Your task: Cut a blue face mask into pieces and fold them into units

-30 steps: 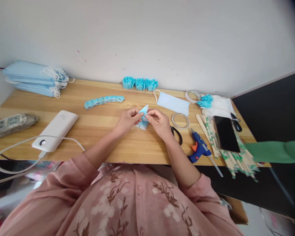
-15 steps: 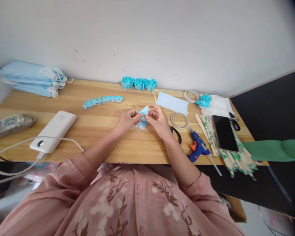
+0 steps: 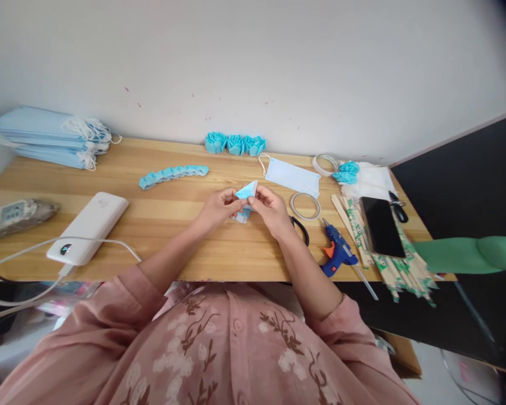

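Between my hands is a small piece of light blue mask fabric [image 3: 246, 192], folded to a point at its top. My left hand [image 3: 218, 209] pinches its left side, thumb in front. My right hand [image 3: 272, 209] grips the right side with thumb and fingers, and the two thumbs nearly meet. Under them lies more blue fabric [image 3: 241, 216] on the wooden table [image 3: 172, 225], partly hidden by my fingers. Beyond, to the left, a row of folded blue pieces [image 3: 174, 175] lies in a curve. A flat blue face mask [image 3: 293, 175] rests behind my right hand.
Blue fabric flowers [image 3: 235, 144] stand by the wall. A mask stack [image 3: 46, 135], power bank [image 3: 88, 228] and power strip [image 3: 17, 217] sit left. Tape rolls [image 3: 305, 206], a glue gun [image 3: 338, 247], wrapped chopsticks [image 3: 405, 278] and a phone [image 3: 382, 226] lie right; black scissors' handle [image 3: 301, 229] shows.
The folded fabric's point has turned, showing a broader blue triangle between my hands. Both hands still hold it in nearly the same place, and the whole view has shifted slightly.
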Tool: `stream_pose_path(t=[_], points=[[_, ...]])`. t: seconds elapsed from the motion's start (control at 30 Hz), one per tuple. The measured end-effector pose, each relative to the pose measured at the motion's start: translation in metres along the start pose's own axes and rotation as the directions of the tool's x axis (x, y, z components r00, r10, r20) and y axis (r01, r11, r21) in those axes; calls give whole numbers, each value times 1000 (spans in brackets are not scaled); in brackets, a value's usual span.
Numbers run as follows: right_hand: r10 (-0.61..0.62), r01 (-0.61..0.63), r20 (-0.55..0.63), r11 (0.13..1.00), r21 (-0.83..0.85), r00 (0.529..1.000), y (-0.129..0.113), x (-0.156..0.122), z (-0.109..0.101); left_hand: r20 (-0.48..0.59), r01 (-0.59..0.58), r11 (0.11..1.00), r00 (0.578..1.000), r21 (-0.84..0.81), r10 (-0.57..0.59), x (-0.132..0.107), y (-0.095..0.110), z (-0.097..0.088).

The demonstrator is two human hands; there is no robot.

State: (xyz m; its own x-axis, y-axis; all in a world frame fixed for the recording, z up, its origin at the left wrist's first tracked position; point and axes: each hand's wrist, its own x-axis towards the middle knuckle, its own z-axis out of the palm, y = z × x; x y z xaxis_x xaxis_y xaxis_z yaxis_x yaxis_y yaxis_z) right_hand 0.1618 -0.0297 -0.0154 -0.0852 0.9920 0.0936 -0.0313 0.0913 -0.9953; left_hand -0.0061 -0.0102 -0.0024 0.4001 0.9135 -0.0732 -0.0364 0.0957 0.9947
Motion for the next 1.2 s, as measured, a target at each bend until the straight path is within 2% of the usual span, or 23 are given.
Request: stream_pose_path(t=[0.23, 0.43, 0.77, 0.87, 1.0, 1.2], points=[[45, -45, -2, 998, 36, 999, -1, 0, -1, 0, 23, 999, 1000, 47, -23, 1, 3, 0], [55, -53, -34, 997, 54, 998, -3, 0, -2, -46, -37, 991, 998, 129, 43, 1, 7, -4], [-36, 32, -79, 998, -59, 996, 2, 0, -1, -44, -16, 999, 999, -47, 14, 0, -5, 2], [-71, 58, -91, 989, -134, 993, 6, 0, -2, -74, -10, 995, 997, -95, 3, -1, -9, 5], [-114, 89, -92, 966, -242, 989, 8, -1, -2, -105, -21, 993, 994, -117, 9, -1, -11, 6], [-110, 84, -73, 953, -291, 991, 2, -3, -1, -119, -41, 992, 993, -123, 26, 1, -15, 5]])
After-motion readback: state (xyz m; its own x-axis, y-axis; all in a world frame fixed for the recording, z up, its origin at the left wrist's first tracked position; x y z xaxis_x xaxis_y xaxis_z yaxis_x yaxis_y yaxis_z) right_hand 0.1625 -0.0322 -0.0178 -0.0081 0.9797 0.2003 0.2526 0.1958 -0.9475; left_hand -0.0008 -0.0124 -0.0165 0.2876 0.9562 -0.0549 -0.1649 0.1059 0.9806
